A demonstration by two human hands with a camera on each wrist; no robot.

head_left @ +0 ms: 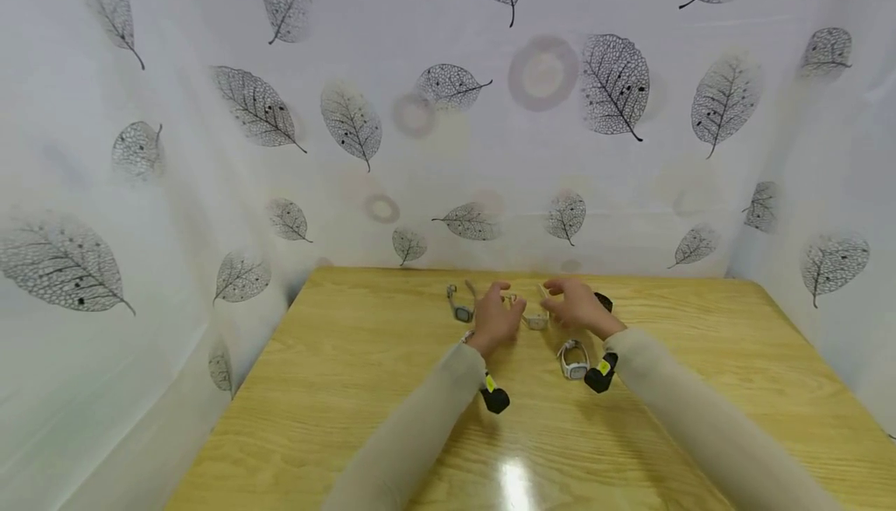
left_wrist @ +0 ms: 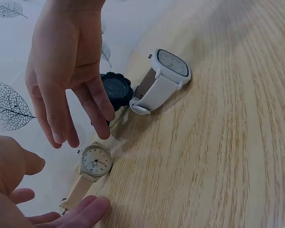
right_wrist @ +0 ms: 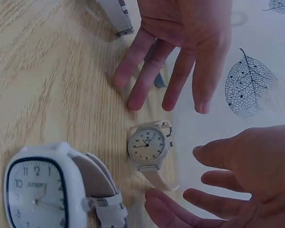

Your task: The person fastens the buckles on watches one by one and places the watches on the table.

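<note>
A white square-faced watch [head_left: 576,372] sits in front and right of the cream round-dialled watch [head_left: 537,323]. That one lies on the worktop [head_left: 364,386] between left hand [head_left: 498,318] and right hand [head_left: 579,306], both relaxed and empty; I'd take each end of its strap [right_wrist: 156,179] lightly. A black watch [left_wrist: 117,89] rests beyond, to its right.

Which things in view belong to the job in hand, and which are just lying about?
Likely in the job:
left hand
right hand
cream-strapped round watch between them

Seemingly just lying about:
white square watch
black watch
grey watch
pale strap
</note>
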